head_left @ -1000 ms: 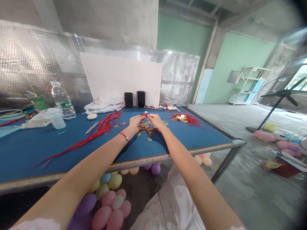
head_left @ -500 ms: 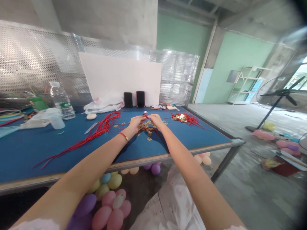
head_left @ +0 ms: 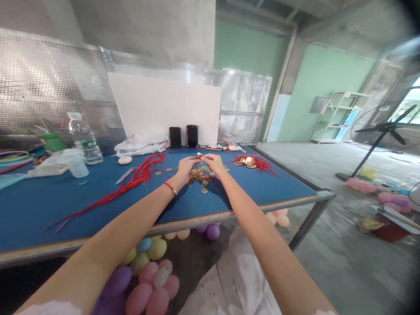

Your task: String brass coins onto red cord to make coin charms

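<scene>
My left hand (head_left: 186, 169) and my right hand (head_left: 214, 163) meet above the middle of the blue table, fingertips closed on a thin red cord that shows between them. Gold-coloured coins with holes (head_left: 204, 169) lie loose just under and between both hands, with some red cord among them. To the left stretches a long bundle of red cords (head_left: 139, 173). At the right, a pile of gold coins (head_left: 248, 162) is tied with red cords that fan outward. Whether a coin is also in my fingers is too small to tell.
Two dark phones (head_left: 192, 136) lean on a white board (head_left: 167, 105) at the back. A plastic bottle (head_left: 85, 142), white plastic bag (head_left: 141, 145) and white rounded case (head_left: 125, 160) stand or lie left. Balloons (head_left: 152, 286) are below the table; a black fan (head_left: 383, 127) stands right.
The fingers of both hands have shifted slightly, and the red between the fingertips shows less. The hands stay in nearly the same place over the coins.
</scene>
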{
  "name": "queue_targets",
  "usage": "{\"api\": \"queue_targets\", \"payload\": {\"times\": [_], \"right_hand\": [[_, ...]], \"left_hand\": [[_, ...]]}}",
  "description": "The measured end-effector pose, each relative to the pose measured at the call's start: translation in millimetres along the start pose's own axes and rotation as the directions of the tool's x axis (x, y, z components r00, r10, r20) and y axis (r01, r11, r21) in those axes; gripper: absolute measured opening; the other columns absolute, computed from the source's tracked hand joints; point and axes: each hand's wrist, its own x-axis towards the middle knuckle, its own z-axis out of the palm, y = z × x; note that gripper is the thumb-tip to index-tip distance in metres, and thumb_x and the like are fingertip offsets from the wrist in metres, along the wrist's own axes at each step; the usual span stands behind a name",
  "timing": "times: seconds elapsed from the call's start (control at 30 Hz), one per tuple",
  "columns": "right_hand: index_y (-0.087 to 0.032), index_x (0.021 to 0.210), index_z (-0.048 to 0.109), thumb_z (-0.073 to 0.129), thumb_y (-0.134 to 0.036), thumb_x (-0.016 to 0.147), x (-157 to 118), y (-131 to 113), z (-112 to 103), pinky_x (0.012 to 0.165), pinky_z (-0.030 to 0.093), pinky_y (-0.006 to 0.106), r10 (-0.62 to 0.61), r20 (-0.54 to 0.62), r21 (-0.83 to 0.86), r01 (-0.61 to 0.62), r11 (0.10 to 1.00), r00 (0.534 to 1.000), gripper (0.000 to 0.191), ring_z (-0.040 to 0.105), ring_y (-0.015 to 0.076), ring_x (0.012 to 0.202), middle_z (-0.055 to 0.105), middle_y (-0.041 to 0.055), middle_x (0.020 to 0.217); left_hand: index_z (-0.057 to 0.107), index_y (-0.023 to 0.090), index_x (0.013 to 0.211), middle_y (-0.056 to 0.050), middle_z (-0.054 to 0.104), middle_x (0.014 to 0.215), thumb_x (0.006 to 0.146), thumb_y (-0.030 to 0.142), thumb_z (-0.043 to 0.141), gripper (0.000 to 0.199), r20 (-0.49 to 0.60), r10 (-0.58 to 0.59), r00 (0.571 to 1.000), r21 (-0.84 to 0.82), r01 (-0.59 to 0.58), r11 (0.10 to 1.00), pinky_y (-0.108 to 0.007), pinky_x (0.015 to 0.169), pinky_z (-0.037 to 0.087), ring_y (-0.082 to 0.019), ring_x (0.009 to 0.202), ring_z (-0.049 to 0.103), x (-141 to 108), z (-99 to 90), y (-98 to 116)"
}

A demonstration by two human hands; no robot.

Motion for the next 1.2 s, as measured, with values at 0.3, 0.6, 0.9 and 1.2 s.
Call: {"api": "queue_targets", "payload": {"times": [0.3,0.6,0.9,1.2], "right_hand": [[-0.015,0.076,0.071,0.064,-0.028,0.074,2.3,4.6,-1.3,0.069,0.045,0.025,-0.087,0.005,-0.066,0.087,0.994,0.996,0.015,0.060,0.0151,0.071,0.069,0.0023,0.073],[-0.014,0.079,0.073,0.065,-0.030,0.075,3.3,9.5,-0.8,0.069,0.045,0.026,-0.101,0.006,-0.079,0.101,0.992,0.995,0.018,0.059,0.0146,0.068,0.068,0.0028,0.070],[-0.016,0.077,0.072,0.064,-0.030,0.074,5.2,11.7,-0.2,0.070,0.046,0.027,-0.131,-0.012,-0.071,0.130,0.989,0.991,0.017,0.061,0.0161,0.070,0.070,0.0026,0.073],[-0.016,0.078,0.073,0.063,-0.032,0.075,6.8,13.4,-3.7,0.070,0.046,0.027,-0.152,-0.018,-0.159,0.147,0.976,0.988,0.019,0.061,0.0174,0.073,0.071,0.0037,0.075]], "left_hand": [[0.064,0.012,0.064,0.000,0.058,0.057,0.059,0.027,0.078,0.021,0.008,0.032,0.999,0.045,-0.033,0.998,-0.020,0.044,0.028,-0.008,0.050,0.046,6.1,0.7,-7.6],[0.068,0.011,0.069,0.001,0.054,0.050,0.059,0.029,0.081,0.024,0.049,-0.044,0.998,0.012,0.043,0.999,-0.021,0.041,0.028,-0.007,0.041,0.042,14.8,-4.4,-11.9],[0.060,0.013,0.058,0.003,0.049,0.046,0.060,0.031,0.080,0.027,0.148,-0.030,0.989,0.031,0.025,0.999,-0.022,0.042,0.028,-0.007,0.038,0.038,12.3,-4.5,-6.7],[0.065,0.014,0.059,-0.001,0.064,0.057,0.055,0.022,0.077,0.015,0.095,0.230,0.969,0.214,-0.245,0.946,-0.025,0.060,0.040,-0.013,0.058,0.054,14.6,-5.6,-5.3]]}}
